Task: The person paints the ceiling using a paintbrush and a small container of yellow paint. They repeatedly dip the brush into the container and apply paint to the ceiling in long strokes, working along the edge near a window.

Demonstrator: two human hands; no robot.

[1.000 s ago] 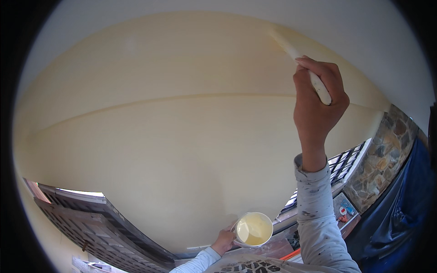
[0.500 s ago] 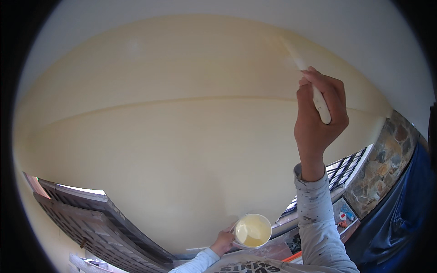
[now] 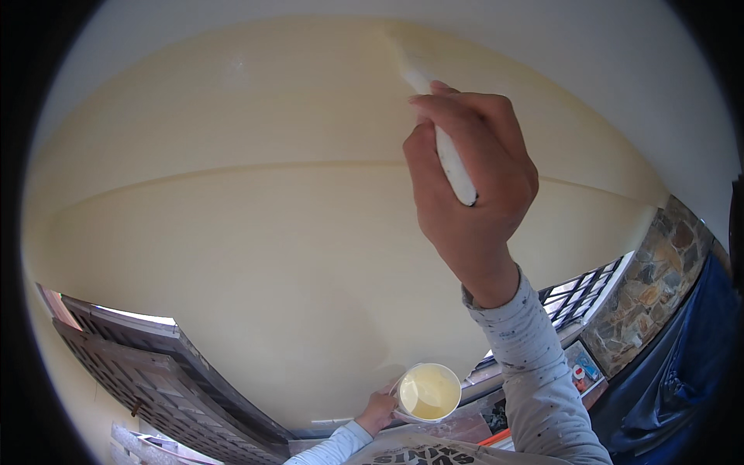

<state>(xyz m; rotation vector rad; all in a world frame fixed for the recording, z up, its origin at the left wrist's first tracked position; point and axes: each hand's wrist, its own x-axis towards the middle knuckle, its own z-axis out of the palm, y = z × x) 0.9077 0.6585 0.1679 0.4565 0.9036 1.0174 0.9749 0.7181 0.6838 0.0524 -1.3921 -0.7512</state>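
Note:
High in the head view, my right hand [image 3: 477,186] is closed round a white-handled paintbrush [image 3: 456,167], its blurred tip raised against the pale yellow upper wall band [image 3: 271,93], just below the white upper surface [image 3: 542,39]. My left hand [image 3: 380,409] grips a white bucket [image 3: 430,391] of pale yellow paint low in front of the wall. My right forearm, in a paint-spotted white sleeve, crosses the lower right of the view.
Dark louvred shutters [image 3: 155,372] stand lower left, a barred window [image 3: 581,291] lower right. Farther right are a stone wall [image 3: 643,287], a blue sheet [image 3: 682,364] and a tray of small items [image 3: 581,368]. A curved ledge line crosses the wall.
My right hand and the brush have moved leftward along the top of the yellow band, after dipping slightly lower. My left hand with the bucket has barely moved.

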